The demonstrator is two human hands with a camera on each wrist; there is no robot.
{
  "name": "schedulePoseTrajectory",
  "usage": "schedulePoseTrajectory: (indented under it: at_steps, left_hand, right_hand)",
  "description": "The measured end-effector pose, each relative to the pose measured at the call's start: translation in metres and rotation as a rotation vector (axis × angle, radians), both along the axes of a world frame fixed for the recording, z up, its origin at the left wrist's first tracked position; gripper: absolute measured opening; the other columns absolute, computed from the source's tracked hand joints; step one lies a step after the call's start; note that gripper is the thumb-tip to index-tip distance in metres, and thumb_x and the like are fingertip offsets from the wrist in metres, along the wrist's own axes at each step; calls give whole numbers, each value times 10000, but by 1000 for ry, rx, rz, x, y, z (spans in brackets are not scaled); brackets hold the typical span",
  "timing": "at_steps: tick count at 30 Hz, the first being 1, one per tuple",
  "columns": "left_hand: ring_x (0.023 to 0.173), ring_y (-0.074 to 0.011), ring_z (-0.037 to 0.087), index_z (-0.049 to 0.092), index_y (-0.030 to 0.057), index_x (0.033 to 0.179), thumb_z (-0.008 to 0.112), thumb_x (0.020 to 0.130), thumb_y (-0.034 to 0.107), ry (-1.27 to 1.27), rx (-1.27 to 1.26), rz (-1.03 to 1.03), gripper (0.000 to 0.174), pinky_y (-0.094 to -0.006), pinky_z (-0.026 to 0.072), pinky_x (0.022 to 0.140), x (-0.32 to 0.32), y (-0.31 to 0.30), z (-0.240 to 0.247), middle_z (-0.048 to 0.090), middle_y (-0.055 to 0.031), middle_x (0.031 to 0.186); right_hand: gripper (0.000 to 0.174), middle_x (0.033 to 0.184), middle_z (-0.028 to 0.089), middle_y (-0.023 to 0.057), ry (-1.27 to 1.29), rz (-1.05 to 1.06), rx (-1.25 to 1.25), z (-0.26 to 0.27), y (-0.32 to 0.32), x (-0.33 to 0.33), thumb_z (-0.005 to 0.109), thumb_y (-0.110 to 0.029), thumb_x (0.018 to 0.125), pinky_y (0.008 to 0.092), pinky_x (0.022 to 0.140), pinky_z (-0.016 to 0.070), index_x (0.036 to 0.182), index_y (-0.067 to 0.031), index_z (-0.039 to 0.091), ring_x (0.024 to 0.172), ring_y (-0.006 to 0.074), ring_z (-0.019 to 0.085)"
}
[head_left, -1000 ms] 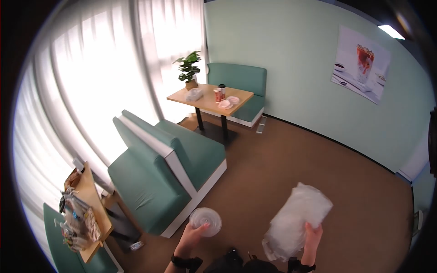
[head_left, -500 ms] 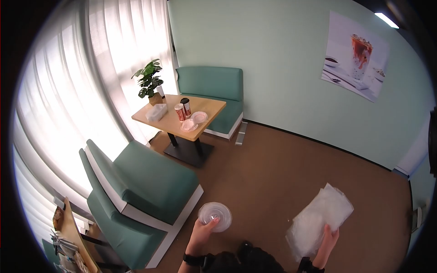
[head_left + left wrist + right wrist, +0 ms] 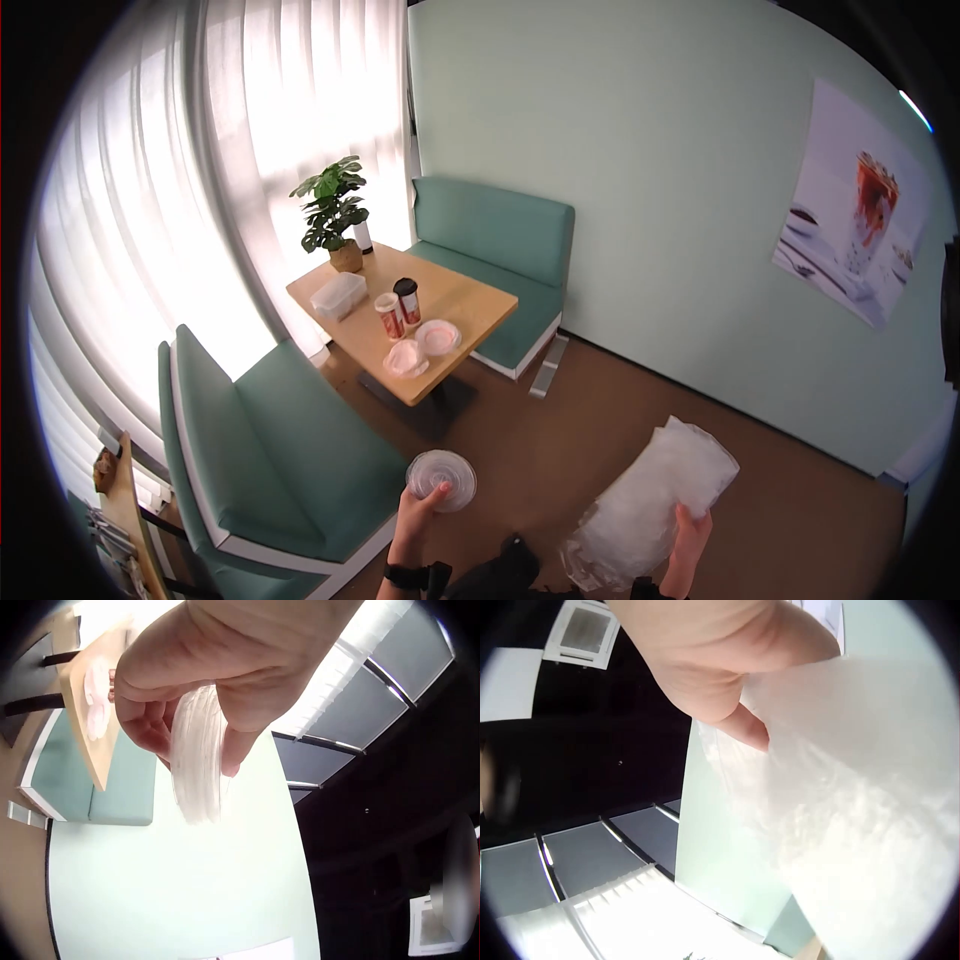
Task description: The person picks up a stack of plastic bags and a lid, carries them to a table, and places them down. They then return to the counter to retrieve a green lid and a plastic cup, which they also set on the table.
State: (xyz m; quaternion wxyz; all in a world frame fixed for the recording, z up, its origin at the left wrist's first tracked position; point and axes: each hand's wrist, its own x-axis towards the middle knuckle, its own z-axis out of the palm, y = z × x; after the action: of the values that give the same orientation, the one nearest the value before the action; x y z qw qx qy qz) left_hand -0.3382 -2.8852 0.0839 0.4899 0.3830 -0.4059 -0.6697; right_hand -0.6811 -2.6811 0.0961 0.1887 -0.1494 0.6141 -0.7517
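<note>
Closer than half a second ago, the far tabletop looks bigger from the head camera, and the right hand with its big plastic bag sits more to the left.

From the head, the left hand holds a stack of clear round lids, or things that look like lids, up in the air. Its thumb lies on top. The right hand pinches the bag near one edge, thumb up, well apart from the lids. On the tabletop are a green plant, a clear box, a red cup, a dark-topped cup next to it, and two round pinkish tubs.

From the left wrist, the lids show edge-on, many thin ones pressed together. The thumb is on one side and bent fingers are on the other, with no gap to spare. They should be light, thin and a bit slippery, so squeezing the rims all together, not too hard, seems best.

From the right wrist, one fingertip digs into the bag; most other fingers are hidden. It looks soft, floppy and light. What is inside I can't tell. A big pinch of plastic should hold better than a thin corner.
</note>
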Motion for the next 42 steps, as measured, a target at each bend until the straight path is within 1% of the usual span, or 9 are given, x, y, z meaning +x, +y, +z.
schedulePoseTrajectory:
  at_steps: [5, 11, 13, 14, 16, 17, 20, 28, 42]
  left_hand:
    - [881, -129, 548, 520, 14, 1052, 638, 763, 97, 1, -37, 20, 323, -278, 440, 791, -85, -113, 9, 580, -45, 960]
    - [896, -126, 534, 504, 11, 1066, 666, 745, 122, -10, -142, 84, 377, -264, 425, 806, -181, -206, 0, 569, -40, 981]
    - [901, -131, 535, 493, 8, 1079, 663, 750, 128, 2, -76, 119, 390, -271, 421, 812, -198, -222, -2, 568, -42, 986]
    - [901, -131, 535, 493, 8, 1079, 663, 750, 128, 4, -66, 147, 390, -271, 421, 812, -205, -232, -3, 568, -42, 986]
    - [906, -136, 536, 494, 13, 1079, 653, 757, 117, 90, 12, 212, 374, -277, 420, 813, -217, -249, -5, 567, -46, 988]
    - [905, -138, 537, 495, 15, 1076, 643, 763, 105, 83, 26, 252, 358, -277, 420, 811, -223, -254, -3, 567, -48, 988]
    - [905, -136, 537, 495, 16, 1077, 640, 764, 98, 80, 43, 355, 355, -276, 421, 808, -228, -263, 13, 566, -51, 988]
    - [865, -131, 546, 516, 14, 1051, 647, 763, 120, 29, 139, 637, 334, -273, 431, 770, -218, -292, 4, 579, -41, 950]
    - [969, -152, 515, 435, -4, 1157, 636, 767, 95, 37, 84, 600, 449, -288, 406, 849, -203, -468, 9, 541, -68, 1048]
  right_hand:
    - [366, 1034, 550, 117, 125, -91, 95, 8, -66, -89, 560, -20, 752, 291, 803, 416, 1103, 51, 484, 907, 199, 537]
    - [404, 1057, 548, 126, 85, -70, -36, -10, -170, -196, 537, -5, 728, 309, 824, 411, 1122, 58, 476, 940, 217, 530]
    - [865, 1325, 302, 216, 44, 220, 526, -1, -203, -223, 511, -531, 756, 436, 951, 318, 1362, -77, 92, 1192, 323, 356]
    - [865, 1325, 302, 216, 54, 247, 535, -12, -231, -243, 511, -531, 756, 436, 951, 318, 1362, -77, 92, 1192, 323, 356]
    - [409, 1059, 549, 128, 58, 125, 113, -49, -292, -277, 540, -5, 715, 311, 828, 409, 1115, 56, 484, 944, 221, 531]
    - [409, 1029, 561, 136, 54, 166, 16, -44, -323, -281, 552, -6, 696, 319, 817, 417, 1095, 62, 496, 924, 226, 543]
    - [372, 1002, 575, 114, 68, 390, 101, -22, -404, -285, 555, -15, 715, 302, 808, 419, 1077, 59, 509, 899, 197, 549]
    - [343, 993, 582, 88, 43, 908, 155, -39, -588, -242, 579, -12, 726, 277, 798, 413, 1062, 34, 524, 885, 156, 545]
    - [341, 1036, 567, 77, -201, 1427, 208, -41, -835, -122, 555, 15, 749, 301, 827, 417, 1088, 8, 515, 935, 184, 536]
